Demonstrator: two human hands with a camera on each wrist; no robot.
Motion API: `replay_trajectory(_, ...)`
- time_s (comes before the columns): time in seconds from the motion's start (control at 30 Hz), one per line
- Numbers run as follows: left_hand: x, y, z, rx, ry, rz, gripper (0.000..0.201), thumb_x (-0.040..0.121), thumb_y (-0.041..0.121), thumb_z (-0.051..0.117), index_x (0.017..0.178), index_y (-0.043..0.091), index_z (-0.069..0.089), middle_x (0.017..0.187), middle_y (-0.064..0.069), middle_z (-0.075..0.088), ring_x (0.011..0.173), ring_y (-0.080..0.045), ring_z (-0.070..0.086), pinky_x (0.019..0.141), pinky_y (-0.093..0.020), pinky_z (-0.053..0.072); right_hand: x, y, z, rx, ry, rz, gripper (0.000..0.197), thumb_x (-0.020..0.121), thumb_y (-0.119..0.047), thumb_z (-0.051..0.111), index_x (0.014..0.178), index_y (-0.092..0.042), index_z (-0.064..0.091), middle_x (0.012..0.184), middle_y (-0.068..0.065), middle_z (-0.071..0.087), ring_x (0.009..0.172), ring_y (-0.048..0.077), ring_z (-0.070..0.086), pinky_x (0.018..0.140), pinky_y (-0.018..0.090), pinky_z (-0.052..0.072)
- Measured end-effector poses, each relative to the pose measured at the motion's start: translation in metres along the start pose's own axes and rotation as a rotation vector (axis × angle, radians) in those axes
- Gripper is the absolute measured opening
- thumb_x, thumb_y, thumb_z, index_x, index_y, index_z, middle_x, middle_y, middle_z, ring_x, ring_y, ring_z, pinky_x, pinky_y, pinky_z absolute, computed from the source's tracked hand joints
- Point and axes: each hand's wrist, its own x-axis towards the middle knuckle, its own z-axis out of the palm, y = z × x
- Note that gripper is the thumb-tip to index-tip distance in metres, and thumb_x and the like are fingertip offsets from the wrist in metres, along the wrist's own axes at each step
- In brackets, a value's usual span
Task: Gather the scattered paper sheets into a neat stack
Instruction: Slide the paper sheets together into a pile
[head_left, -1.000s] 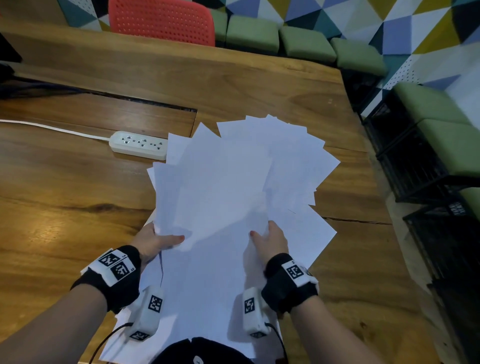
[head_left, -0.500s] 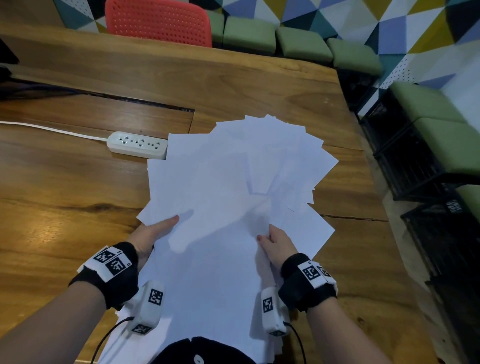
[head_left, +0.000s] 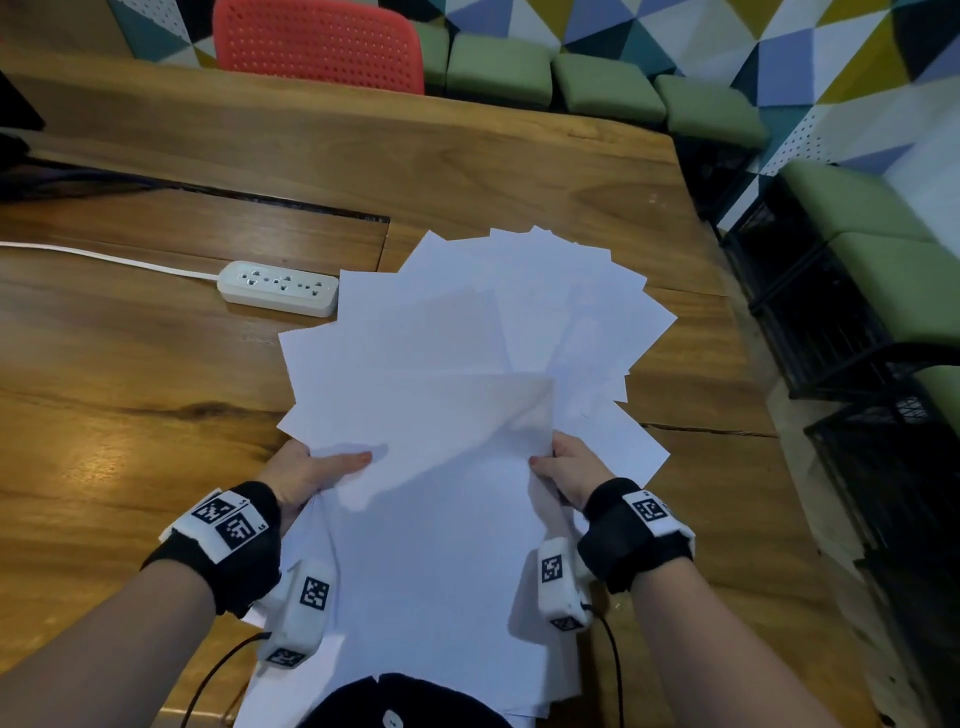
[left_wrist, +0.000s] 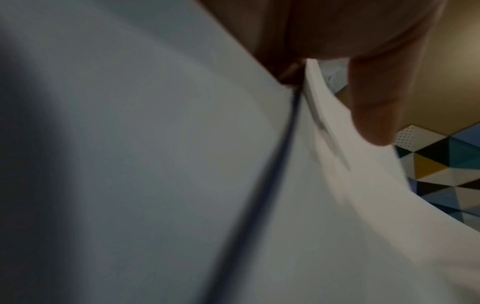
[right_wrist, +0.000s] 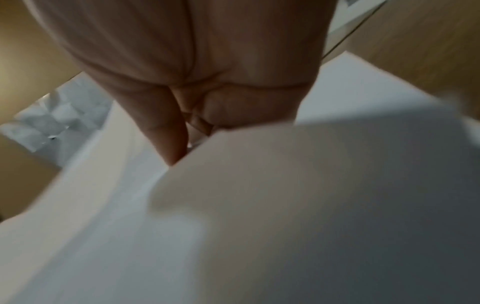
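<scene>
My left hand and right hand each pinch a side of the paper sheets, gathered into one overlapping fan on the worktop just right of the power strip; squaring the edges remains.

Both forearms are left bare, with no sleeves seen. A black fabric band is worn round the left wrist, and white tags printed with black square fiducial markers are fixed to its top. A matching black band with one such tag is worn on the right wrist. A white camera module bearing more markers is strapped beneath the left band, another beneath the right, and a thin black cable is led from each.
</scene>
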Motion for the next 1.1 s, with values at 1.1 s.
replay_trajectory(1.1,-0.007,-0.014,0.002,0.025,-0.02,0.026,0.051,0.057,0.002,0.08,0.102,0.019,0.063,0.11,-0.013,0.07,0.107,-0.035,0.062,0.098,-0.054,0.044,0.024,0.001,0.0,0.276,0.136,0.021,0.04,0.094,-0.05,0.034,0.092,-0.02,0.061,0.096,0.001,0.055,0.093,0.017,0.049,0.087,0.032,0.037)
